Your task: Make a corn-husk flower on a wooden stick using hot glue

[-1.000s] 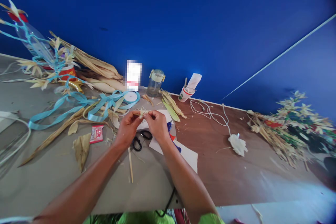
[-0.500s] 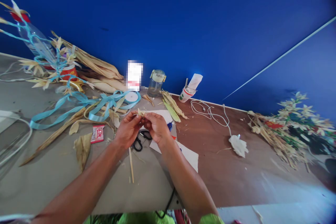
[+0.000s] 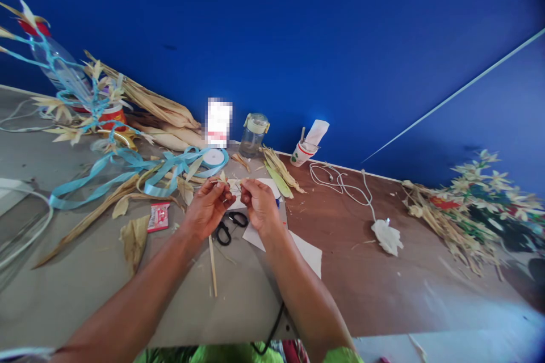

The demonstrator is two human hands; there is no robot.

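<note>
My left hand [image 3: 208, 207] is closed in a pinch on a small pale corn husk flower [image 3: 223, 177], its pointed tips showing above the fingers. Just to the right, my right hand [image 3: 259, 204] pinches too; whatever lies between its fingertips is too small to make out. A short gap separates the two hands. Below them lie black-handled scissors [image 3: 223, 233], blades partly hidden. White paper [image 3: 307, 252] sits under and beside my right forearm. A thin wooden stick [image 3: 213, 269] rests below my left hand.
Blue ribbon [image 3: 80, 197] and dried corn husks [image 3: 135, 244] spread over the left side. A glass jar [image 3: 252, 135] and a white cup [image 3: 302, 153] stand along the blue wall. A white cable [image 3: 340, 181] and husk flowers [image 3: 481, 181] lie to the right.
My hands have moved apart, the right one shifting slightly right. The small husk flower stays at my left fingertips, and more of the scissors shows between the hands.
</note>
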